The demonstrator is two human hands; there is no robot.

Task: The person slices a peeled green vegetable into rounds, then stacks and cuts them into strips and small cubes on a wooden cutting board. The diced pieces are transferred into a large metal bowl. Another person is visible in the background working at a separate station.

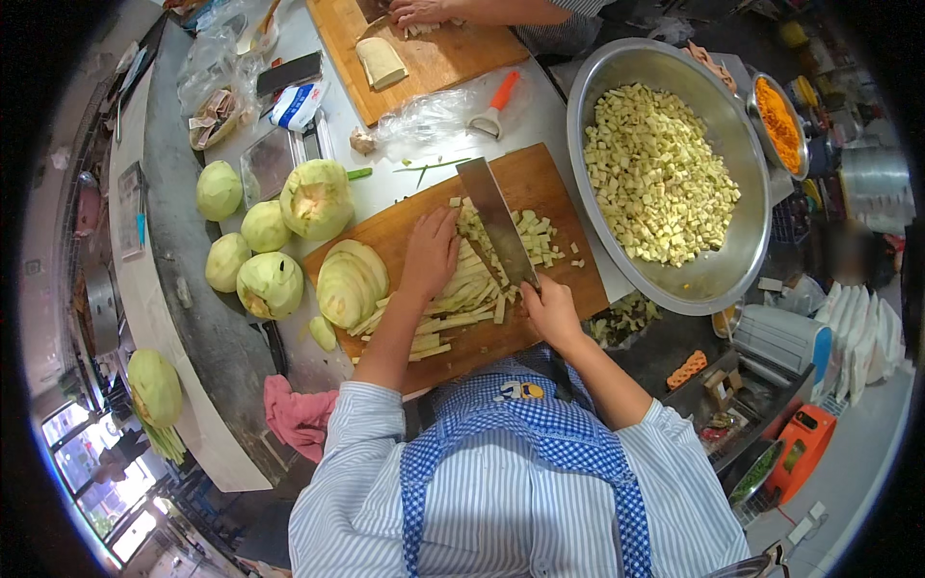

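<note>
My right hand (pixel 553 311) grips the handle of a cleaver (pixel 498 220), whose broad blade lies across pale green vegetable strips (pixel 470 285) on a wooden cutting board (pixel 564 173). My left hand (pixel 431 249) rests with its fingers on the strips, left of the blade. Diced pieces (pixel 538 238) lie to the right of the cleaver. Overlapping round slices (pixel 352 283) sit at the board's left end. Several peeled round vegetables (pixel 316 199) stand left of the board. A large steel bowl (pixel 755 238) at the right holds many pale green cubes (pixel 657 173).
Across the table a co-worker's hand (pixel 420 11) is at a second cutting board (pixel 462 58) with a pale block (pixel 381 63). Between the boards lie a peeler (pixel 495 105) and a plastic bag (pixel 426 123). A knife handle (pixel 274 348) and a pink cloth (pixel 300 415) are at the near left.
</note>
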